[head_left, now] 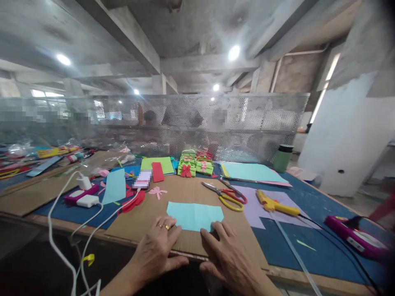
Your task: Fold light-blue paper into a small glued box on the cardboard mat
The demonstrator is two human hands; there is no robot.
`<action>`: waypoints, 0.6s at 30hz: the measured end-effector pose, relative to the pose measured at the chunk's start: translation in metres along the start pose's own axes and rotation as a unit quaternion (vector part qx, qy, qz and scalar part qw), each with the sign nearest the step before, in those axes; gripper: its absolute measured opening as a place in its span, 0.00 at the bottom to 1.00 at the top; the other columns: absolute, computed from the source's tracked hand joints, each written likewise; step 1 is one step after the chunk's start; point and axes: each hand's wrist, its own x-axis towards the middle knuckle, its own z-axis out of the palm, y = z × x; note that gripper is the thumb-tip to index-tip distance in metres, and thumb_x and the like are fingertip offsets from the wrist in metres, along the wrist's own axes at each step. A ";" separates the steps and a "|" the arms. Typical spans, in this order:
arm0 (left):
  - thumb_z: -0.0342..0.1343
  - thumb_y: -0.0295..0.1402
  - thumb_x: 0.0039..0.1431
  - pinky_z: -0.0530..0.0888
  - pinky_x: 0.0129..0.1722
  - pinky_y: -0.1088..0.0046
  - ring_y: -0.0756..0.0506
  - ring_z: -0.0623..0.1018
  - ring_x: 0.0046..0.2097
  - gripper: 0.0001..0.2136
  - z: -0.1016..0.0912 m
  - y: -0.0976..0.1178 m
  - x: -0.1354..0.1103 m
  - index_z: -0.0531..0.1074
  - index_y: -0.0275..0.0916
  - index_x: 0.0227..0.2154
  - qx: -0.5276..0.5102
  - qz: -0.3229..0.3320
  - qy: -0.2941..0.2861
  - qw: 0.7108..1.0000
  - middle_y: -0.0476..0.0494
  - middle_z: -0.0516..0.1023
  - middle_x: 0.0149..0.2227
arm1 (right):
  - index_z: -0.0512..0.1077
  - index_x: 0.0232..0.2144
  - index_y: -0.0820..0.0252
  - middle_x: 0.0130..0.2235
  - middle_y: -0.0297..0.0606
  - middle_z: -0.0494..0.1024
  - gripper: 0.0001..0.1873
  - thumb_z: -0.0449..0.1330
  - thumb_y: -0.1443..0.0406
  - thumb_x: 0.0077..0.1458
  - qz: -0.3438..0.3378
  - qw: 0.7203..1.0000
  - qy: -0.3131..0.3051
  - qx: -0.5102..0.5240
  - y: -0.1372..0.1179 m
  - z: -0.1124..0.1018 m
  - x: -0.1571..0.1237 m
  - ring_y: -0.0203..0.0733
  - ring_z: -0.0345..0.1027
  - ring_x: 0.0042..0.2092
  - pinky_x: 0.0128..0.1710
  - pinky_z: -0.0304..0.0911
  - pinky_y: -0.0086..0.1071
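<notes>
A light blue sheet of paper (pixel 195 215) with a faint crease down its middle lies flat on the brown cardboard (pixel 185 189). At its near left corner rests my left hand (pixel 156 242), a ring on one finger, the fingers stretched out and the thumb toward the table edge. My right hand (pixel 226 248) touches the near right edge with its fingers spread. Neither hand grasps anything. Just beyond the sheet, to the left, sits a pink paper bow (pixel 158 192). Scissors with red and yellow handles (pixel 230 197) lie to the upper right.
A yellow glue gun (pixel 274 204) lies on lilac paper at right, its cord running to a purple power strip (pixel 354 236). Small green bags (pixel 196 164) stand behind. White cables (pixel 92 230) hang over the left edge. A green bottle (pixel 283 158) stands before the perforated screen (pixel 234 127).
</notes>
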 end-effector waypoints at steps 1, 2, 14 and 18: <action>0.63 0.53 0.50 0.71 0.46 0.53 0.33 0.72 0.48 0.30 0.001 -0.001 0.000 0.70 0.34 0.48 -0.002 0.000 0.004 1.000 0.32 0.72 0.46 | 0.65 0.54 0.54 0.45 0.46 0.69 0.30 0.56 0.43 0.57 0.001 1.000 0.005 -0.002 0.002 0.001 0.000 0.53 0.64 0.44 0.40 0.66 0.44; 0.64 0.54 0.49 0.71 0.47 0.52 0.33 0.72 0.48 0.31 0.001 -0.001 0.001 0.70 0.34 0.47 -0.003 0.000 0.007 1.000 0.32 0.72 0.46 | 0.66 0.54 0.54 0.45 0.47 0.69 0.30 0.57 0.43 0.57 0.002 1.000 0.010 -0.005 0.003 0.003 0.000 0.52 0.64 0.44 0.39 0.66 0.43; 0.50 0.60 0.56 0.70 0.44 0.53 0.38 0.72 0.37 0.30 0.032 0.022 0.017 0.71 0.32 0.38 0.042 0.011 0.083 0.996 0.37 0.73 0.35 | 0.71 0.38 0.57 0.38 0.41 0.74 0.23 0.61 0.45 0.54 -0.088 0.986 0.134 -0.043 0.007 0.007 0.020 0.47 0.68 0.38 0.37 0.64 0.38; 0.46 0.44 0.66 0.70 0.44 0.58 0.38 0.74 0.40 0.22 0.052 0.021 0.022 0.71 0.27 0.45 0.092 0.075 0.166 0.979 0.34 0.75 0.37 | 0.70 0.42 0.57 0.33 0.38 0.74 0.22 0.60 0.47 0.56 -0.112 0.985 0.116 -0.061 0.006 0.016 0.028 0.44 0.67 0.32 0.30 0.62 0.36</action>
